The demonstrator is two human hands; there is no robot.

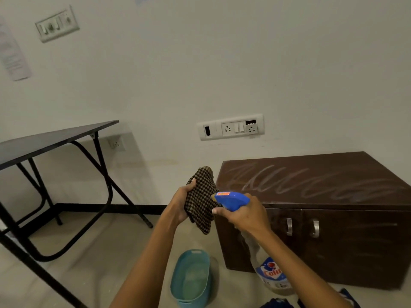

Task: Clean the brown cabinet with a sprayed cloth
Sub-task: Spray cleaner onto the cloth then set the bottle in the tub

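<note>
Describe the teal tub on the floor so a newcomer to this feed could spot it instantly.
Start at the brown cabinet against the white wall. On the floor just off its front left corner sits the tub. It is the only teal, oval, open-topped thing there; the spray bottle held to its right is clear with a blue trigger.

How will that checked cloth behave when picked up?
Likely floppy: the cloth droops below the left hand gripping it. Probably light, since one hand holds it up bunched. The coarse weave suggests it should not slip easily.
</note>
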